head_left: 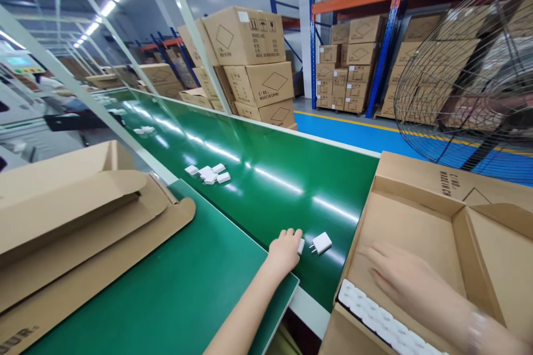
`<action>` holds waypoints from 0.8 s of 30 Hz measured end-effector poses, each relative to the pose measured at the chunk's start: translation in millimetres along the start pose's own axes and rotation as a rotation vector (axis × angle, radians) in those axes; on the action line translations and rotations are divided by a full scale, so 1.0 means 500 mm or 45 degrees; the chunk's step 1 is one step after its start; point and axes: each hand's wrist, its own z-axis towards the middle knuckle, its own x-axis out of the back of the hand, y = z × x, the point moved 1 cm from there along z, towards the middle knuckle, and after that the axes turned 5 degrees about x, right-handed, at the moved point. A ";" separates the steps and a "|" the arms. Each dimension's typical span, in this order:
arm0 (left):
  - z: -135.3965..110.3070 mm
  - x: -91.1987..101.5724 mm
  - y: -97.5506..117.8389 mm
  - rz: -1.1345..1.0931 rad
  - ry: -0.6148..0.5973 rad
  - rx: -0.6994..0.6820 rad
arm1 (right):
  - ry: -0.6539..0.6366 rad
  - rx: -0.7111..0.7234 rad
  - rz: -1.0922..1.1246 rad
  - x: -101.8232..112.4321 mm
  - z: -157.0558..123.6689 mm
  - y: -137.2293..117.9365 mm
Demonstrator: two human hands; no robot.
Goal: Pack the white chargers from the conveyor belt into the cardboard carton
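Note:
On the green conveyor belt, my left hand point(285, 250) has its fingers curled around a white charger plug point(301, 247), most of it hidden under them. Just right of that hand lies another white charger point(322, 243), its metal prongs pointing left. Over the bare floor of an open cardboard box point(416, 222) is my right hand point(402, 274), blurred by motion. Its fingers reach out to the left with the thumb apart, and nothing shows in them. A row of white chargers point(375, 313) stands along the near side of this box, partly behind my right forearm.
Farther up the belt point(266, 177) lies a cluster of chargers point(210, 175). Flattened cardboard point(83, 216) rests on the green side table point(166, 283) at left. Stacked cartons point(260, 83) stand beyond the belt, and a wire-caged fan point(470, 77) at right behind the box.

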 end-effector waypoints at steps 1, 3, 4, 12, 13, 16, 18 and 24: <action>0.008 -0.013 0.001 -0.044 0.016 0.006 | -0.022 0.025 -0.014 0.014 0.058 -0.027; 0.023 -0.030 0.002 -0.158 0.087 0.015 | -0.062 0.043 -0.043 0.010 0.161 -0.068; 0.028 -0.034 -0.001 -0.229 0.134 0.020 | -0.104 0.033 -0.051 -0.005 0.203 -0.081; 0.019 -0.023 -0.019 -1.040 0.615 -0.067 | -0.112 -0.034 0.280 -0.045 0.277 -0.054; 0.007 -0.023 -0.011 -1.195 0.647 -0.149 | -0.038 -0.028 0.384 -0.031 0.258 -0.042; -0.047 -0.020 0.024 -1.412 0.607 -0.429 | 0.163 -0.021 0.731 0.004 0.175 -0.015; -0.089 -0.011 0.049 -1.371 0.552 -0.613 | 0.252 -0.066 1.073 0.009 0.107 -0.012; -0.158 0.015 0.106 -1.174 0.704 -1.216 | 0.282 -0.468 2.812 0.003 -0.044 -0.080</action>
